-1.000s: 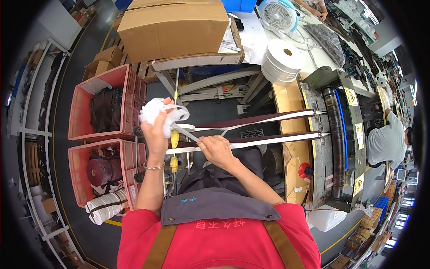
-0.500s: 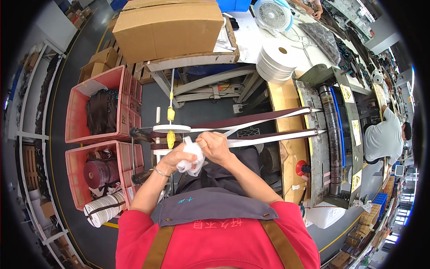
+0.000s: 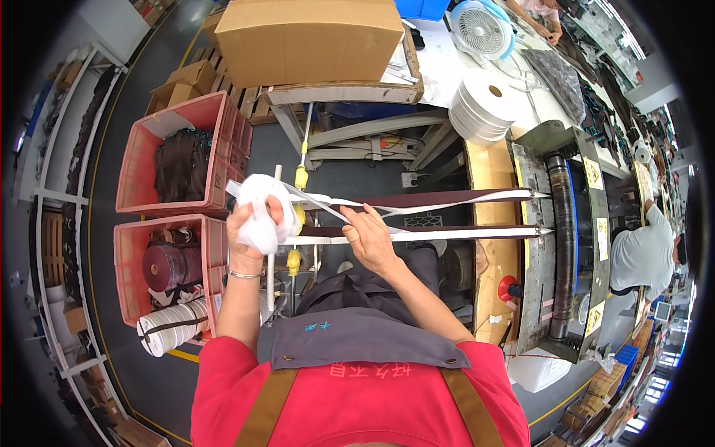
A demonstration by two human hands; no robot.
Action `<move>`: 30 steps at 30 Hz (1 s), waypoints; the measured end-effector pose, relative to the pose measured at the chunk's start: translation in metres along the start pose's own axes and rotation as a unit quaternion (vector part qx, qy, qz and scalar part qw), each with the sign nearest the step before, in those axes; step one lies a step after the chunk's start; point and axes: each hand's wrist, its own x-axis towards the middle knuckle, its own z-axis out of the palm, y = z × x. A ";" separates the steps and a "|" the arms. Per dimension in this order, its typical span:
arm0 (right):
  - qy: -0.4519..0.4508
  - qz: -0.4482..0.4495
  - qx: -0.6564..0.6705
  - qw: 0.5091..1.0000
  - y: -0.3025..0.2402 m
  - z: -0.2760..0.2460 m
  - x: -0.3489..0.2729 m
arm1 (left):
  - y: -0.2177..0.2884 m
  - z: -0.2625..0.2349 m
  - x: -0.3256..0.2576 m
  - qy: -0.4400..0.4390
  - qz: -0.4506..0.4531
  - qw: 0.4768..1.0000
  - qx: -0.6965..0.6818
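Just left of the frame's centre, the left hand is closed around a soft, crumpled white bundle that looks like gathered tape or thin fabric, its folds bulging out between thumb and fingers. From that bundle a narrow white strip runs down and right to the right hand, which sits at the centre of the frame with its fingers curled and narrow; they appear to pinch the strip, though the grip itself is partly hidden by the knuckles. Two long flat bands (dark maroon backed with white) stretch from the hands toward the right, taut and nearly level, ending at a machine with a dark roller on a wooden board.

At the left of the frame stand two pink plastic crates. The upper crate holds a heap of dark brown mesh-like material; the lower crate holds a maroon roll and darker spools. Below it, at lower left, lies a white tape roll with ribbed layers. At the top sits a plain cardboard box on a pallet, and to its right a stack of white tape discs beside a round fan.
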 end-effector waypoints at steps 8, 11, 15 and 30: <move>-0.057 0.008 0.003 0.998 -0.015 -0.004 -0.003 | -0.001 0.040 0.026 0.114 0.172 0.929 0.307; -0.122 -0.043 0.020 0.991 -0.032 -0.015 0.004 | -0.024 0.009 0.033 0.054 0.032 0.846 0.530; -0.028 -0.078 0.045 0.996 -0.034 -0.020 0.018 | -0.072 -0.026 0.018 -0.015 -0.263 0.888 0.376; -0.018 0.003 0.027 0.999 -0.009 -0.014 0.004 | -0.044 -0.011 -0.036 0.091 -0.077 0.992 -0.030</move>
